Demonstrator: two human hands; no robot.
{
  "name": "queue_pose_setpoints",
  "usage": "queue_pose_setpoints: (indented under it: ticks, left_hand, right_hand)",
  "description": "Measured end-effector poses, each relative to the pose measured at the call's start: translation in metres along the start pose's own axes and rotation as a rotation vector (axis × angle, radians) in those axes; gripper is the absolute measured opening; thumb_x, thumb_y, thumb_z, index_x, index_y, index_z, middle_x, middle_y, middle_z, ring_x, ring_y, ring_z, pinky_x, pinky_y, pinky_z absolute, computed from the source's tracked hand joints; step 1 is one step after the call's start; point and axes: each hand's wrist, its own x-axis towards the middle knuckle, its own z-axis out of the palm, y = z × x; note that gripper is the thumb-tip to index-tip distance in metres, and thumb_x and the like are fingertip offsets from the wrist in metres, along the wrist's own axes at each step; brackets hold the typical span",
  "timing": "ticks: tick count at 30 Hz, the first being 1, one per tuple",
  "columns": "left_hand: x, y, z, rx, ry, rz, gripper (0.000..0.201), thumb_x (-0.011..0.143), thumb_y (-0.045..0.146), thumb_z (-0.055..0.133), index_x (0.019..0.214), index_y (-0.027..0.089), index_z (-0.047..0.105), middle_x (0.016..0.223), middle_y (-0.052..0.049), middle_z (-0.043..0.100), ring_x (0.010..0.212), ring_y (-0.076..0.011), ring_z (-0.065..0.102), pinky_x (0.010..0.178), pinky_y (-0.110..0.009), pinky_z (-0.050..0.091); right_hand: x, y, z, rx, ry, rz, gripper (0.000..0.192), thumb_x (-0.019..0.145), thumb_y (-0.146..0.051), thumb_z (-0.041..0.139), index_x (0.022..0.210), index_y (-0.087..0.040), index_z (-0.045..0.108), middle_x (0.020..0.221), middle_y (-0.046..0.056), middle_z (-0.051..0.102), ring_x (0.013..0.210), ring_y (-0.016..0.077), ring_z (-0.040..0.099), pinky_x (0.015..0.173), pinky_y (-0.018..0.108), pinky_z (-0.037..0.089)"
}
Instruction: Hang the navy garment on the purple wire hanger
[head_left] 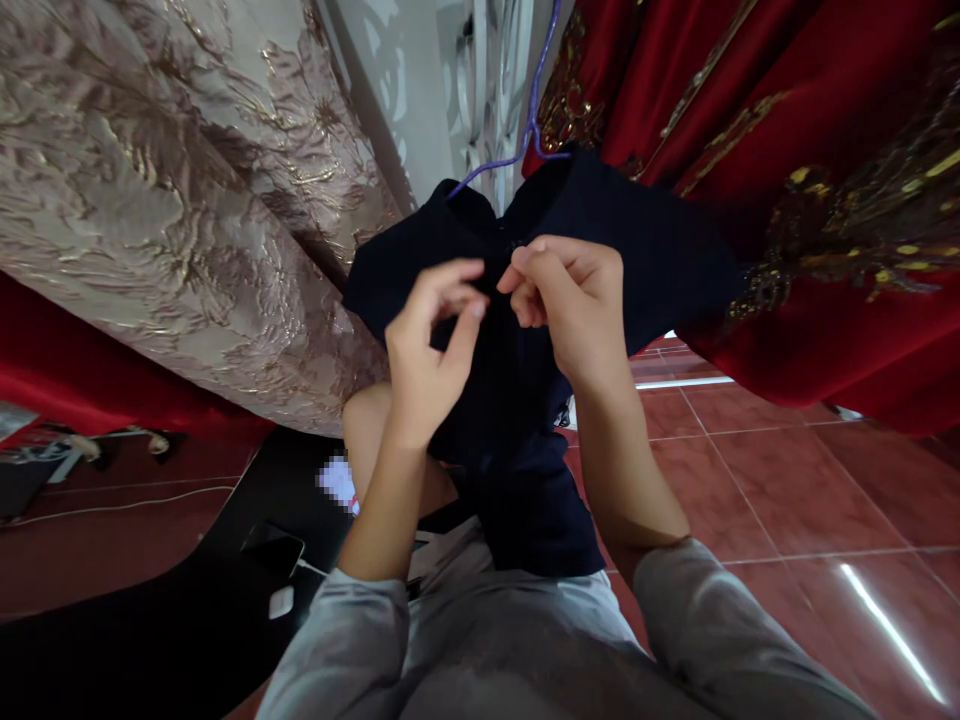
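Note:
A dark navy short-sleeved shirt [652, 250] hangs by its collar from a purple wire hanger [487, 172], its lower part lying over my lap. My left hand [431, 345] is in front of the shirt's chest, fingers curved and thumb apart from them, with nothing visible between. Just right of the front opening, below the collar, my right hand [577, 300] has its thumb and forefinger pinched together at the cloth. Whatever lies between those fingertips is too dark and small to make out.
Embossed beige-pink curtain fabric [187, 200] hangs at the left. Red cloth with gold embroidery [750, 100] hangs at the right. A phone [272, 550] with a white cable and a small white case [281, 602] lie on the black surface [180, 610]. Red tiles [772, 480] cover the floor.

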Motion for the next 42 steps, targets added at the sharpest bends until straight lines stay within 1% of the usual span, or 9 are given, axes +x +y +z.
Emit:
queue_pose_setpoints:
  ticks: [4,8,13,17,21,29,33,36,42]
  left_hand:
    - [0.055,0.035,-0.003,0.239,0.055,0.368,0.012,0.105,0.024,0.06,0.113,0.023,0.069,0.096,-0.003,0.07,0.084,-0.0156,0.068,0.077,-0.03,0.056]
    - [0.063,0.047,-0.001,0.355,-0.013,0.399,0.02,0.108,0.038,0.057,0.1,0.022,0.066,0.089,-0.003,0.065,0.083,-0.0179,0.067,0.08,-0.034,0.053]
    - [0.079,-0.005,-0.05,0.43,0.375,0.372,0.037,0.109,0.054,0.052,0.115,0.018,0.059,0.109,-0.006,0.061,0.11,-0.0196,0.059,0.105,-0.041,0.043]
    - [0.093,-0.1,-0.088,0.012,0.558,-0.047,0.039,0.111,0.052,0.044,0.09,0.02,0.049,0.092,-0.001,0.062,0.106,-0.0139,0.062,0.101,-0.04,0.042]
    - [0.051,-0.142,-0.067,-0.404,0.64,-0.571,0.03,0.099,0.039,0.053,0.075,0.024,0.043,0.07,-0.001,0.06,0.096,-0.017,0.068,0.096,-0.035,0.052]
    - [-0.087,-0.077,0.013,-0.56,0.571,-0.746,0.033,0.082,0.046,0.072,0.082,0.022,0.05,0.082,-0.004,0.066,0.084,-0.0167,0.068,0.087,-0.031,0.058]
    - [-0.084,-0.034,0.023,-0.509,0.444,-0.595,0.025,0.094,0.046,0.068,0.094,0.022,0.059,0.096,-0.004,0.067,0.092,-0.0166,0.068,0.089,-0.03,0.056]
    - [-0.07,0.001,0.028,-0.314,0.24,-0.316,0.015,0.103,0.038,0.063,0.101,0.023,0.067,0.107,-0.005,0.067,0.106,-0.0196,0.067,0.1,-0.035,0.053]
    - [-0.054,0.014,0.019,-0.117,-0.047,-0.125,0.02,0.107,0.039,0.056,0.109,0.024,0.07,0.135,-0.01,0.063,0.134,-0.0269,0.058,0.118,-0.045,0.045]
  right_hand:
    - [0.003,-0.012,-0.002,0.008,0.017,-0.102,0.033,0.101,-0.027,0.059,0.07,-0.018,0.065,0.053,-0.005,0.051,0.045,0.005,0.044,0.049,0.02,0.036]
    - [-0.009,0.019,-0.01,-0.101,0.093,-0.012,0.034,0.101,-0.03,0.058,0.07,-0.018,0.064,0.052,-0.004,0.051,0.045,0.0068,0.046,0.048,0.022,0.032]
    - [-0.032,0.07,-0.006,-0.08,0.008,0.213,0.029,0.091,-0.026,0.061,0.063,-0.017,0.063,0.049,-0.004,0.051,0.043,0.0078,0.046,0.046,0.024,0.029]
    - [-0.04,0.072,0.007,-0.015,-0.088,0.204,0.028,0.088,-0.024,0.062,0.06,-0.018,0.061,0.052,-0.004,0.051,0.049,0.0078,0.044,0.05,0.024,0.028]
    - [-0.055,0.074,0.007,0.025,-0.085,0.228,0.03,0.09,-0.028,0.063,0.062,-0.018,0.066,0.053,-0.003,0.052,0.051,0.0083,0.044,0.052,0.025,0.03]
    - [-0.127,0.108,-0.04,0.064,0.28,0.385,0.032,0.089,-0.032,0.066,0.059,-0.019,0.065,0.05,-0.003,0.048,0.049,0.0105,0.041,0.053,0.028,0.034]
    - [-0.125,0.091,-0.044,-0.127,0.311,0.212,0.019,0.089,-0.039,0.075,0.087,-0.021,0.07,0.082,0.002,0.066,0.077,0.0161,0.062,0.074,0.03,0.05]
    - [-0.122,0.072,-0.033,-0.1,0.034,0.144,0.039,0.089,-0.038,0.077,0.125,-0.024,0.067,0.124,0.007,0.07,0.118,0.0229,0.065,0.107,0.037,0.051]
    - [-0.123,0.056,-0.014,0.364,-0.192,0.498,0.037,0.086,-0.039,0.078,0.121,-0.028,0.072,0.117,0.004,0.076,0.112,0.025,0.072,0.101,0.038,0.059]
